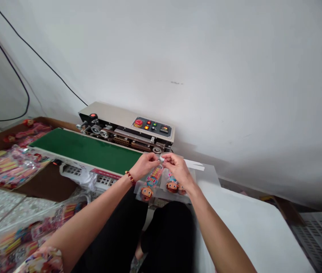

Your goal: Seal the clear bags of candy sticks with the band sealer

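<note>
My left hand (144, 165), with a beaded bracelet at its wrist, and my right hand (179, 170) meet at the near right end of the sealing machine (109, 121). Thumbs and forefingers are closed in a pinch on a small whitish piece (161, 159); whether it belongs to a bag cannot be made out. Just below the left fingers is a clear plastic packet (146, 192) printed with a cartoon face. Beneath the right hand lie more such packets (172, 186), partly covered by it.
The machine's green belt (87, 149) runs off to the left. A cardboard box (47, 184) of packets stands beyond its far end, and a clear bin (77, 199) of colourful packets is at lower left. A white table (252, 223) extends right, near a grey crate (320, 235).
</note>
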`<state>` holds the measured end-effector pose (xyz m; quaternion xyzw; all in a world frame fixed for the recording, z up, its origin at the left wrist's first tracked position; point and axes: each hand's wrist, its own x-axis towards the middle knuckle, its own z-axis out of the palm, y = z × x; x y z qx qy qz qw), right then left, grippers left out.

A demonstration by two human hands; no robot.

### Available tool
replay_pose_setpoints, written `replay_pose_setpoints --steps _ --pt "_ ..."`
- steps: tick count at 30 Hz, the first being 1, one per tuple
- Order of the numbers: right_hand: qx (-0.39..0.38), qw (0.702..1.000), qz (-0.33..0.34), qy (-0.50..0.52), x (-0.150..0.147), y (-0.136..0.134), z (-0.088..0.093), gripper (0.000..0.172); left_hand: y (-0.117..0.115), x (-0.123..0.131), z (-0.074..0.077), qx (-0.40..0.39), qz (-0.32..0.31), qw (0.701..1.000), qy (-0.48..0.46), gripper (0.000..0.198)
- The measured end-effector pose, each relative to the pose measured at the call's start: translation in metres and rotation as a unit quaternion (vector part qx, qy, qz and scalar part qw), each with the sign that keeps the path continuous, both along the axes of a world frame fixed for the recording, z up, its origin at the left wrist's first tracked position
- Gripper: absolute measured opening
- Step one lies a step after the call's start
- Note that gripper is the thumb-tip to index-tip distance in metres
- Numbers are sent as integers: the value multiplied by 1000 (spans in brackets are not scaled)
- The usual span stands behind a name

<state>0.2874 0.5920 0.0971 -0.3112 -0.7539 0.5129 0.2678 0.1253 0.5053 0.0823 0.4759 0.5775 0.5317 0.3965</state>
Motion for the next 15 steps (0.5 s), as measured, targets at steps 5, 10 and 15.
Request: replay_pose_setpoints --steps 5,10,15 --pt "18 999 3 -37 -1 6 -14 24 7 2 -16 -25 18 990 138 20" --pt "158 968 -85 -176 -12 35 -29 22 14 20 -35 -34 110 942 316 25" --pt "234 906 -99 -340 -23 53 -30 33 11 39 -54 52 -11 876 479 45"
